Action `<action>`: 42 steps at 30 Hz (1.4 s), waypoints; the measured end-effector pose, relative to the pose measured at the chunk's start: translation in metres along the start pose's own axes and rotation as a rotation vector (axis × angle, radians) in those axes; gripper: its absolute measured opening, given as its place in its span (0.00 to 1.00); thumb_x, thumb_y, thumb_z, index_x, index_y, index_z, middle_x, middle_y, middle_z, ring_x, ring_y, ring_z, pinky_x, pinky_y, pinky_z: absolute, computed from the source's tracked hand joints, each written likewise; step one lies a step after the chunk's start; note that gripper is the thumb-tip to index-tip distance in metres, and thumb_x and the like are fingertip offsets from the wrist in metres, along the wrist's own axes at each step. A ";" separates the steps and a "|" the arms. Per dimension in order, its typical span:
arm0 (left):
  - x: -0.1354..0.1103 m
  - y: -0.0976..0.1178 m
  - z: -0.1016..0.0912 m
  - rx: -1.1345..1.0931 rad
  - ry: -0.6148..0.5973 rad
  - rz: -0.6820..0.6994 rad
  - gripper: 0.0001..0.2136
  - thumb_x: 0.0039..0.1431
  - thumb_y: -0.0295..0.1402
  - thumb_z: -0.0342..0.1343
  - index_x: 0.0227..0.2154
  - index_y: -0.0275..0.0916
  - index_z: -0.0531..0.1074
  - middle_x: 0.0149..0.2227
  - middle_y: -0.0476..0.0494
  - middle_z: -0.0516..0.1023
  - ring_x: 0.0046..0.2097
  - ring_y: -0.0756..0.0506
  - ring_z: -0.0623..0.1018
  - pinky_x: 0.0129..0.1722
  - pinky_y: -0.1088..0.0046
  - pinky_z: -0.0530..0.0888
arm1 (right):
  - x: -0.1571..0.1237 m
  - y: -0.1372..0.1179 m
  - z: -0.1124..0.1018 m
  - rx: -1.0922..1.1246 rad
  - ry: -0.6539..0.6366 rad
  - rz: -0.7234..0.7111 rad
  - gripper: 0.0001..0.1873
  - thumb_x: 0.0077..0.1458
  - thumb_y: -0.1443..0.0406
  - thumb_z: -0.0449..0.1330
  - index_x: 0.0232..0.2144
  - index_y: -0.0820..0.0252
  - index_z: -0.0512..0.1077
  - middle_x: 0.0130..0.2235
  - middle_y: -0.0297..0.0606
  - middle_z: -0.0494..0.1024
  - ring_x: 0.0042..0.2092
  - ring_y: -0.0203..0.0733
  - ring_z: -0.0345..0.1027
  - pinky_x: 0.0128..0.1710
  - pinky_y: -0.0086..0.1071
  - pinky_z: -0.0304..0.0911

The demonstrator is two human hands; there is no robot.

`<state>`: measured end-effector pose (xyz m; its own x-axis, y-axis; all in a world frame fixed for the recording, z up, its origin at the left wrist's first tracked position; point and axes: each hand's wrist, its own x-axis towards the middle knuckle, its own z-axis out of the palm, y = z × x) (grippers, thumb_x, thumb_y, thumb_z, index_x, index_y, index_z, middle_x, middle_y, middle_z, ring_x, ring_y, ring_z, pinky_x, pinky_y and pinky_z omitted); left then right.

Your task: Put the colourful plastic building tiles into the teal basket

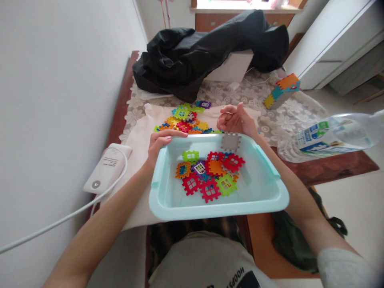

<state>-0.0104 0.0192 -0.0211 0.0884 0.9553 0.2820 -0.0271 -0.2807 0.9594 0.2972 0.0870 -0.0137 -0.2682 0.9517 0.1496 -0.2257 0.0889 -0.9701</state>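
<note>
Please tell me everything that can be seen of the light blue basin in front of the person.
The basin is pale turquoise and looks like smooth plastic. It is rectangular, with rounded corners, a broad flat rim and a moulded handle on its right side. It stands upright on a white cloth. Coloured tiles with window cut-outs lie inside, and a grey tile leans at the far wall. The left hand has its grip on the far left corner.
</note>
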 end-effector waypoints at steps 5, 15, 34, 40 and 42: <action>-0.002 0.000 0.000 -0.014 -0.039 -0.009 0.14 0.62 0.43 0.62 0.34 0.43 0.92 0.40 0.38 0.93 0.41 0.37 0.86 0.41 0.64 0.83 | 0.007 0.023 -0.010 -0.169 0.139 -0.131 0.38 0.64 0.25 0.65 0.37 0.51 0.80 0.27 0.34 0.80 0.27 0.41 0.71 0.29 0.36 0.70; -0.006 0.015 0.004 -0.068 -0.081 -0.007 0.15 0.55 0.39 0.63 0.34 0.42 0.95 0.34 0.38 0.92 0.32 0.42 0.84 0.29 0.70 0.74 | 0.006 0.054 -0.015 -1.107 -0.296 -0.355 0.27 0.71 0.47 0.71 0.63 0.54 0.86 0.65 0.50 0.88 0.67 0.65 0.81 0.77 0.64 0.65; -0.010 0.008 0.008 -0.083 -0.004 0.000 0.17 0.64 0.37 0.59 0.35 0.40 0.94 0.38 0.37 0.93 0.37 0.42 0.87 0.34 0.70 0.79 | 0.011 0.048 -0.025 -1.039 0.030 -0.323 0.19 0.73 0.47 0.66 0.41 0.51 0.90 0.42 0.44 0.92 0.46 0.57 0.85 0.58 0.52 0.77; -0.004 0.013 0.009 -0.053 -0.008 -0.036 0.17 0.59 0.41 0.61 0.32 0.37 0.93 0.33 0.35 0.90 0.32 0.41 0.82 0.29 0.67 0.73 | 0.018 0.042 -0.027 -0.609 0.343 -0.291 0.30 0.65 0.33 0.70 0.36 0.50 0.85 0.36 0.39 0.87 0.40 0.51 0.79 0.47 0.45 0.79; -0.003 0.013 0.008 -0.051 0.004 -0.033 0.16 0.59 0.41 0.61 0.32 0.39 0.93 0.34 0.36 0.91 0.33 0.40 0.83 0.30 0.67 0.75 | 0.021 0.037 -0.026 -0.458 0.399 -0.303 0.32 0.62 0.30 0.70 0.37 0.50 0.84 0.37 0.38 0.86 0.41 0.49 0.79 0.44 0.43 0.78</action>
<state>-0.0027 0.0118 -0.0099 0.0861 0.9643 0.2505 -0.0754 -0.2444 0.9667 0.3077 0.1179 -0.0514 0.1306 0.8927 0.4314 0.2067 0.4010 -0.8924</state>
